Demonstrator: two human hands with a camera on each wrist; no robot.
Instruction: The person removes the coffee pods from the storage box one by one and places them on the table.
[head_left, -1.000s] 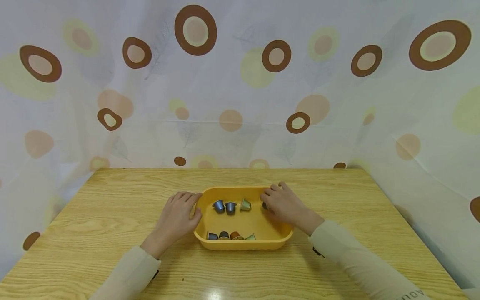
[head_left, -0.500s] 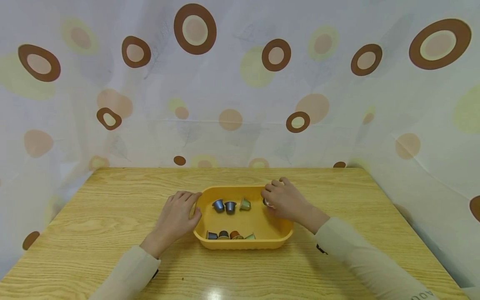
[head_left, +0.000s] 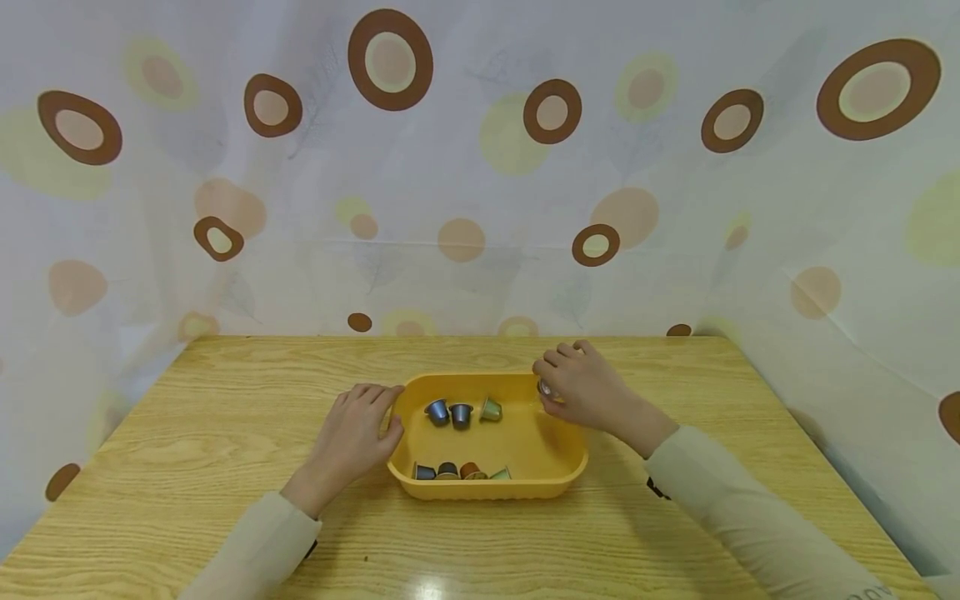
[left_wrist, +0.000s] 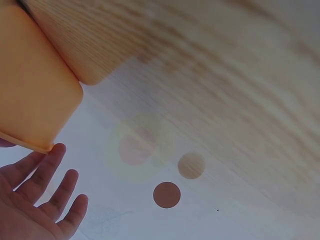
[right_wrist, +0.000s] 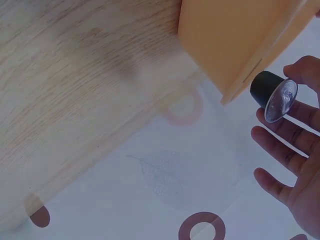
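A yellow plastic tub [head_left: 491,490] stands on the table in the head view. My left hand [head_left: 360,427] holds its left end, index fingertip on the rim and thumb over the edge; in the left wrist view the other fingers [left_wrist: 64,189] are spread off the wall. My right hand [head_left: 583,387] is over the tub's back right corner. Between thumb and fingers it pinches a dark coffee capsule [right_wrist: 266,88] with a silver foil lid, close to the tub's rim in the right wrist view. Two blue-grey capsules [head_left: 461,415] and a green capsule [head_left: 491,409] lie toward the tub's back.
Along the tub's front wall lie several more capsules, among them a dark capsule [head_left: 447,471], an orange-brown capsule [head_left: 472,471] and a pale green capsule [head_left: 501,474]. A wooden table [head_left: 247,417] bears the tub. Patterned white cloth [head_left: 465,183] hangs behind and at both sides.
My right hand has risen and moved back and to the right, lifting the dark capsule from the tub's right part. The left hand and the other capsules have stayed put.
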